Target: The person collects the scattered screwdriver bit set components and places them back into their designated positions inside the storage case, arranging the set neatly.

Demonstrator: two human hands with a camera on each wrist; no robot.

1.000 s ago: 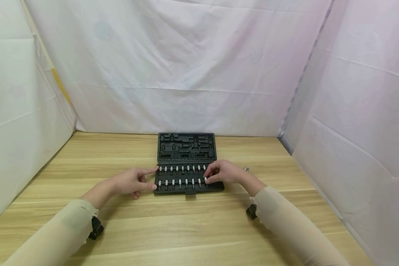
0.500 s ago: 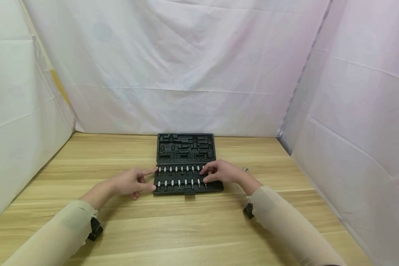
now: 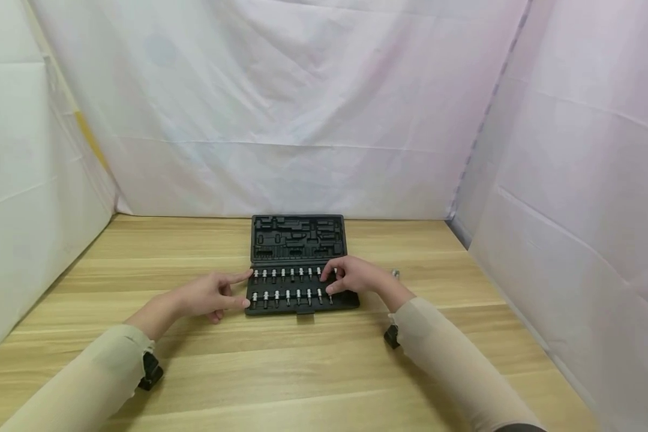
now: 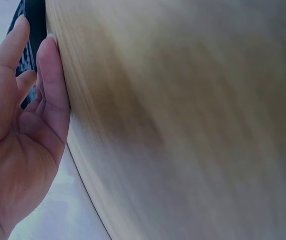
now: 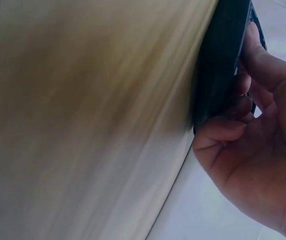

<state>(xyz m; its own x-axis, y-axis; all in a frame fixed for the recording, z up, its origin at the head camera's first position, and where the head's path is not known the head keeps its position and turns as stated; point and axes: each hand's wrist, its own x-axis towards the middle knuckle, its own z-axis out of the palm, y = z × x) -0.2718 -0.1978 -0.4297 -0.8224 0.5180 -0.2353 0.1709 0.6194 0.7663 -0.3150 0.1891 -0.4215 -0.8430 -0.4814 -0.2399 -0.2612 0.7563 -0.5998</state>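
A black socket-bit case (image 3: 288,285) lies unfolded on the table, with silver socket bits (image 3: 288,295) in two rows in its near half. My left hand (image 3: 207,296) touches the case's left edge with the index finger and thumb stretched out. The other fingers are bent underneath, as the left wrist view shows. Over the right end of the case is my right hand (image 3: 359,276). Its thumb is by the last bit (image 3: 331,298) of the front row, and its index finger reaches toward the back row. A gap shows between those two fingertips. This hand hides part of the case's right end.
The case's far half (image 3: 298,239) has moulded hollows. A small metal piece (image 3: 395,273) lies on the wooden table (image 3: 281,372) beyond the right wrist. White cloth (image 3: 286,108) hangs behind and along both sides.
My right thumb and index finger have parted from the front row's last bit, which now shows in its slot. The right hand shifts slightly left. My left hand stays at the case's edge.
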